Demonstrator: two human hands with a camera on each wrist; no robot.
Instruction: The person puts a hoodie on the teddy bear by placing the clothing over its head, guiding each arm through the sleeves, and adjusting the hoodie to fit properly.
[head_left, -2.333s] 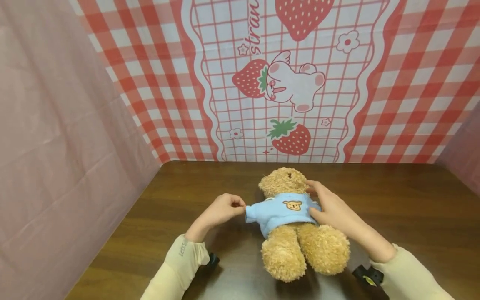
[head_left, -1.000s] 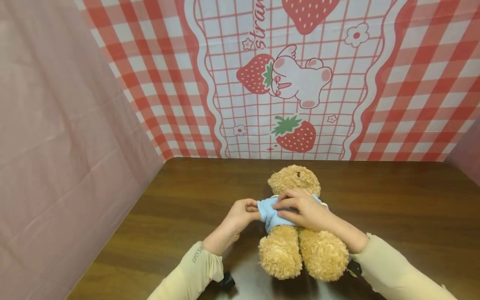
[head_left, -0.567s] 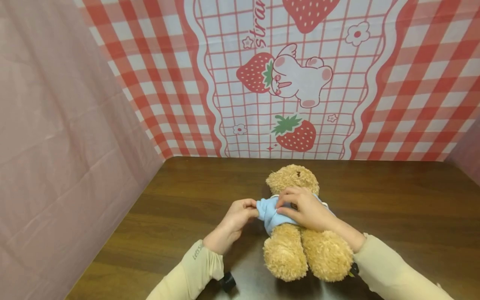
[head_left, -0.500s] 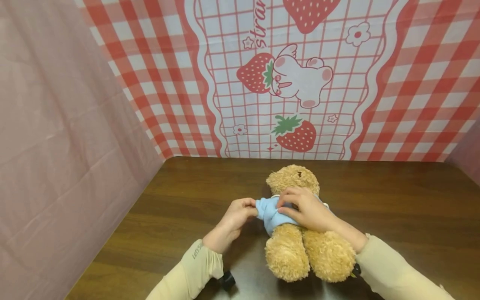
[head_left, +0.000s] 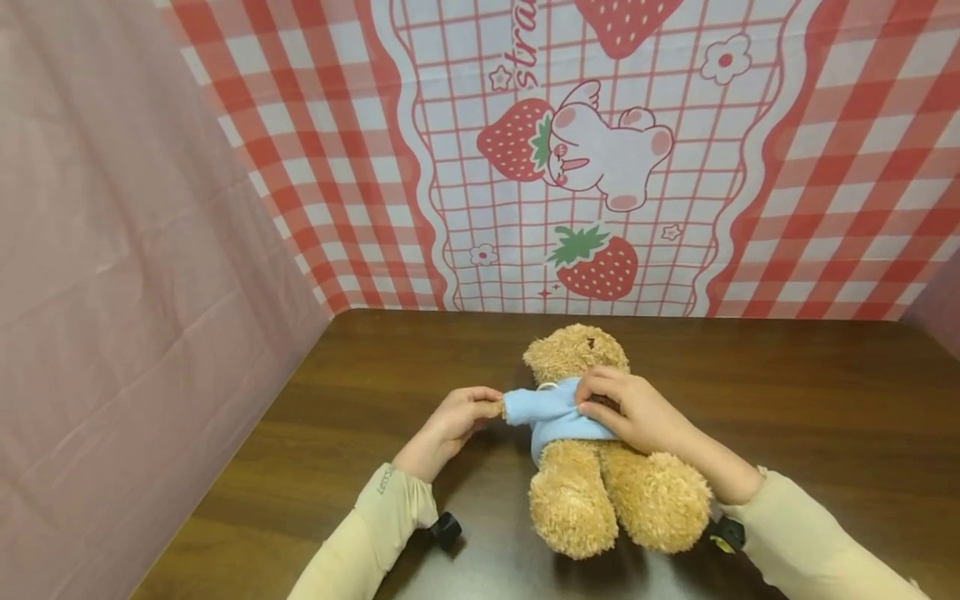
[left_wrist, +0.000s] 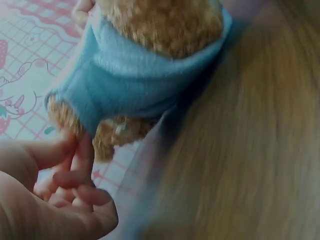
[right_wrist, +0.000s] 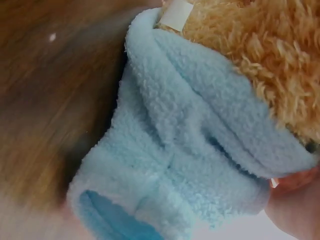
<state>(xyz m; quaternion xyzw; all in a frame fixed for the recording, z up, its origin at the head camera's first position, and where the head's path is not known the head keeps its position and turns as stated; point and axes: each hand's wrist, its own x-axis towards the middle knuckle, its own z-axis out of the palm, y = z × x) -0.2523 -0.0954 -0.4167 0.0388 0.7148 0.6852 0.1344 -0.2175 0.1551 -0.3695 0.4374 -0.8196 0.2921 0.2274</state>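
On the table lies a plush teddy bear (head_left: 573, 500) in a blue sweater (head_left: 558, 425), its head toward the back wall. My left hand (head_left: 453, 417) pinches the tip of the bear's paw between thumb and fingers. In the left wrist view that furry paw (left_wrist: 64, 116) sticks out of the sleeve cuff, and my left hand (left_wrist: 50, 185) holds its end. My right hand (head_left: 637, 412) pinches the sweater's front at the chest, where the cloth is drawn into folds. In the right wrist view the other sleeve (right_wrist: 165, 170) has a hollow cuff with no paw showing.
The dark wooden table (head_left: 375, 367) extends around the bear. Behind it hangs a strawberry-print checked cloth (head_left: 345, 192), with a pink curtain (head_left: 150, 275) on the left. Black wrist cameras (head_left: 447, 529) are worn under both cream sleeves.
My right hand has moved from the bear's right-hand side onto its chest, then slightly right. My left hand has drawn left; the paw end now shows at the straightened cuff.
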